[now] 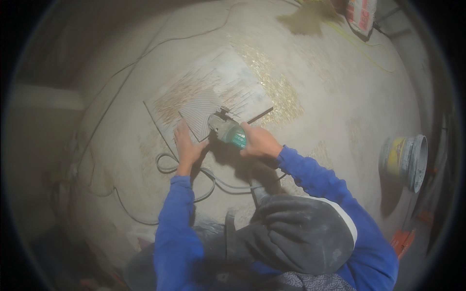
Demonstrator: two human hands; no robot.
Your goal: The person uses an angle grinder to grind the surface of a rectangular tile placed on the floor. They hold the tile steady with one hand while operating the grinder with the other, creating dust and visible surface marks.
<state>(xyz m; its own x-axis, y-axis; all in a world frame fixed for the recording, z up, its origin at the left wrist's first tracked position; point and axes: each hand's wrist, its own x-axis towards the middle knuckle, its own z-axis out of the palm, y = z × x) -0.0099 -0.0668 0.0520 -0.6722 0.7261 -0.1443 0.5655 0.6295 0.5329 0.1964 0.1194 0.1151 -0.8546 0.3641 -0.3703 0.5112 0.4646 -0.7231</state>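
Note:
My right hand (pixel 262 141) is wrapped round the green body of an angle grinder (pixel 236 136). The grinder's metal head lies against the right edge of a small tile (pixel 200 110) with grooved lines. My left hand (pixel 188 146) rests with fingers stretched out at the tile's lower left edge and thumb apart, near the grinder head. Beneath the small tile lies a larger pale slab (pixel 228 68), streaked with brownish marks and dust. The grinder's disc is mostly hidden, and I cannot tell whether it touches the tile.
A grey cable (pixel 213 177) loops on the floor below the slab, close to my left forearm. Yellowish scraps (pixel 279 89) lie along the slab's right side. At the right stands a bucket (pixel 403 162). A printed sack (pixel 361 15) and a broom-like bundle (pixel 310 18) are at the far right.

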